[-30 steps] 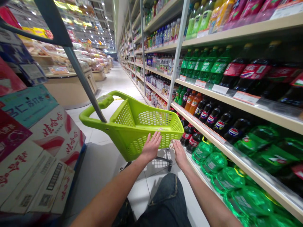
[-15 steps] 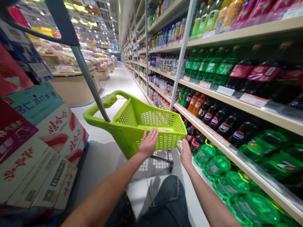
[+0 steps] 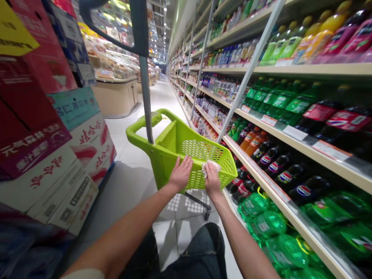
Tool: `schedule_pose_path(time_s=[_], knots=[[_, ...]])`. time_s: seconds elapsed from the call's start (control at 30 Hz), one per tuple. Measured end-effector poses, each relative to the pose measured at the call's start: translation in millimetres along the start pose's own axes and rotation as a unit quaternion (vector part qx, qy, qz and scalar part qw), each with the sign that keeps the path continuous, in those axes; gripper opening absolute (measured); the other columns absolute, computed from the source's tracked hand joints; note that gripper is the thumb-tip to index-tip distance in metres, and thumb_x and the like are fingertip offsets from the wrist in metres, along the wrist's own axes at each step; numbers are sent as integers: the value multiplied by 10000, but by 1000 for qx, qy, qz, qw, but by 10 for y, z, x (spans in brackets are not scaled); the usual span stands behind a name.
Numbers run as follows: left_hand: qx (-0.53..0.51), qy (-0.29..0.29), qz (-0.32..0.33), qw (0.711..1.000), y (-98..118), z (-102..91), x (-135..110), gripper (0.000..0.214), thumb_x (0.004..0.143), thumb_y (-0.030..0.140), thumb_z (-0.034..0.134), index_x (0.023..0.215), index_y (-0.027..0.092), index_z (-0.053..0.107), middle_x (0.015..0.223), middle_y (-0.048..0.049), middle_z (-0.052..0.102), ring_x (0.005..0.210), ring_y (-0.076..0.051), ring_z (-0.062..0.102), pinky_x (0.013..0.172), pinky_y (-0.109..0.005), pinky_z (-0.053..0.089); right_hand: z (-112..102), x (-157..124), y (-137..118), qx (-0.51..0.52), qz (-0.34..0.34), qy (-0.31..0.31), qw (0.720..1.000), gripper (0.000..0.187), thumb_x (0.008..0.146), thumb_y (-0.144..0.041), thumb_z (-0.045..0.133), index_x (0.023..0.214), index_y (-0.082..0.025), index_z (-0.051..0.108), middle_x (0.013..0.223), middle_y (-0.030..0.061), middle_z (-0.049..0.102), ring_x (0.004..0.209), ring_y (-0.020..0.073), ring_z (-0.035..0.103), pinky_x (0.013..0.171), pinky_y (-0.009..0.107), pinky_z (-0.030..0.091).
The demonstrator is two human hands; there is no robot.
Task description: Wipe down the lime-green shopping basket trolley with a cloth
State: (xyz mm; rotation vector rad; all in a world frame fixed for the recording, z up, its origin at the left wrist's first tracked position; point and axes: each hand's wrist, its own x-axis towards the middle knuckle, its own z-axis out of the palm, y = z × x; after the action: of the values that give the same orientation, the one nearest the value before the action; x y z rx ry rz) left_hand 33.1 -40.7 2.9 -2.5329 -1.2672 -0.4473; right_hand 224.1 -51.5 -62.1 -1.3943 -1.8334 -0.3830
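Observation:
A lime-green shopping cart (image 3: 163,162) with a perforated basket stands in front of me. My left hand (image 3: 181,173) lies on the near side of the basket at its upper rim, fingers stretched out and holding nothing. To the right of it, my right hand (image 3: 212,183) presses a crumpled whitish cloth (image 3: 214,166) against the same side near the rim. Part of the cloth is hidden under the fingers. A grey pole (image 3: 146,100) rises from the cart's handle end.
Shelves (image 3: 293,69) of drink bottles run along the right. Large green bottles (image 3: 269,224) lie at the bottom, close to my right arm. Stacked drink cartons (image 3: 84,155) stand on the left. A tiled aisle (image 3: 162,93) stretches ahead, with a display counter (image 3: 116,97) beside it.
My right hand has moved left with the cloth, from the basket's far right corner to its near side. My left hand stays on the rim. The view has shifted, moving the cart rightward.

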Motion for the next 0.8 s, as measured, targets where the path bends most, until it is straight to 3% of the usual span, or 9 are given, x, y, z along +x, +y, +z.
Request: schedule_pose_path(time_s=[0.17, 0.23, 0.43, 0.5, 0.57, 0.73, 0.8], knots=[[-10, 11, -20, 1000, -103, -70, -105, 532, 792, 153, 301, 1315, 57, 302, 1407, -129, 286, 1320, -242, 179, 1064, -514, 110, -240, -128, 466, -32, 80, 45, 995, 513, 744, -65, 306, 1228, -137, 459, 1262, 120, 477, 1224, 230, 361, 998, 493, 318], [-17, 7, -17, 1000, -81, -72, -115, 533, 792, 159, 300, 1311, 39, 301, 1407, -134, 283, 1320, -250, 174, 1066, -508, 114, -244, -126, 515, -34, 96, 60, 993, 526, 741, -69, 303, 1243, -139, 444, 1255, 116, 480, 1214, 230, 376, 994, 486, 330], [-24, 21, -23, 999, -21, -41, -112, 533, 802, 190, 298, 1310, 30, 298, 1410, -141, 278, 1325, -254, 150, 1068, -501, 110, 76, 149, -193, 26, -20, -21, 999, 543, 766, -61, 273, 1286, -150, 401, 1306, 100, 437, 1254, 195, 331, 1034, 443, 301], [-19, 20, -13, 1000, -47, -43, -129, 533, 803, 183, 294, 1317, 43, 288, 1415, -132, 269, 1328, -240, 146, 1070, -497, 107, 97, 207, -270, 37, -33, -37, 998, 556, 758, -48, 272, 1287, -155, 402, 1319, 94, 424, 1263, 193, 314, 1039, 447, 290], [-12, 14, -8, 1000, -79, -51, -147, 546, 795, 171, 302, 1326, 52, 271, 1422, -127, 255, 1330, -231, 141, 1070, -496, 104, 15, 178, -108, 36, -21, -29, 999, 541, 751, -51, 285, 1254, -168, 444, 1287, 89, 460, 1245, 199, 339, 1028, 458, 298], [-16, 3, -7, 1000, -89, -59, -158, 562, 786, 172, 307, 1331, 46, 259, 1429, -126, 232, 1331, -236, 131, 1070, -495, 102, -366, -131, 751, -49, 101, 12, 994, 465, 711, -100, 336, 1122, -130, 550, 1168, 126, 542, 1148, 248, 437, 958, 478, 360], [-22, 4, -9, 1000, -65, -54, -150, 560, 787, 178, 303, 1328, 39, 264, 1429, -129, 229, 1332, -241, 127, 1070, -496, 102, -424, -181, 887, -78, 139, 28, 987, 464, 699, -113, 339, 1110, -101, 553, 1152, 150, 544, 1128, 262, 452, 942, 479, 372]])
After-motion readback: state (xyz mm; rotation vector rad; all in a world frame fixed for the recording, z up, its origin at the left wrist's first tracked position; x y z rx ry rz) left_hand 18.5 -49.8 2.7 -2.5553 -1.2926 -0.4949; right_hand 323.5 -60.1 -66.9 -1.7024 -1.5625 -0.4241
